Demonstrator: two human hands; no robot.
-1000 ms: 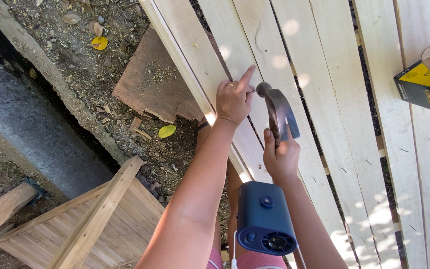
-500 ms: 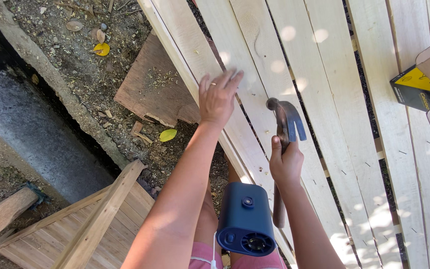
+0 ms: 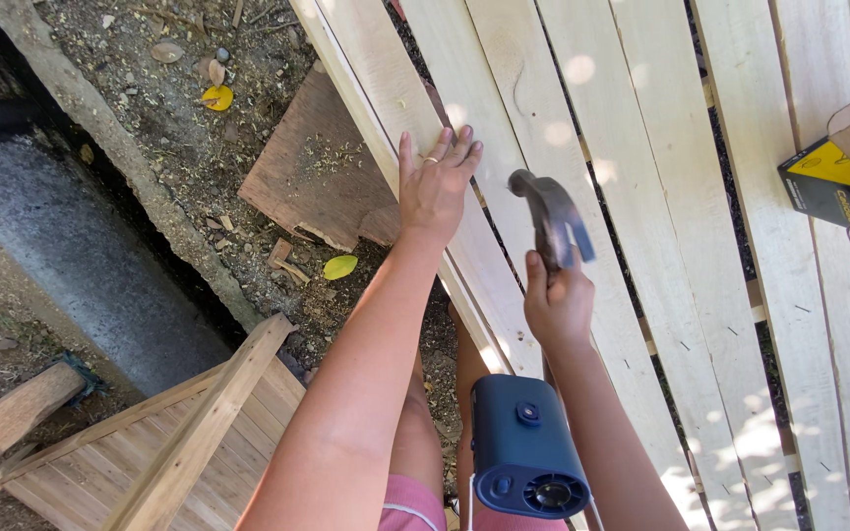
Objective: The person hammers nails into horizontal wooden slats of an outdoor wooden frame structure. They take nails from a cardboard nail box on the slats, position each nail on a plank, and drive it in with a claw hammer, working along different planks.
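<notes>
The hammer [image 3: 550, 218] is up in the air over the pale wooden planks [image 3: 641, 197], which serve as the landmark here — it hangs above the plank just right of the one the left hand rests on. The right hand [image 3: 558, 305] is wrapped tight around the lower part of the handle, thumb laid along it, so the dark metal head sits well above the fist and leans toward the upper left. The head looks blurred.

By the look of it, the hammer is top-heavy: a solid steel head on a slim, stiff handle. A hold low on the handle, as here, should give swing and reach; a hold nearer the head would likely give more control and less force. The handle seems dry and not slippery, though its surface is mostly hidden by the fingers.

The left hand [image 3: 435, 187] lies flat and open on a plank near the planks' left edge, fingers spread and pointing up the board, clamped on nothing — whether a nail stands by the fingertips I cannot tell.

The planks look rigid and rough-sawn, with narrow gaps between them. At their right edge sits an open cardboard box [image 3: 843, 177] with a yellow and black panel. Left of the planks lie bare soil, a brown board scrap [image 3: 317, 177] and yellow leaves.
</notes>
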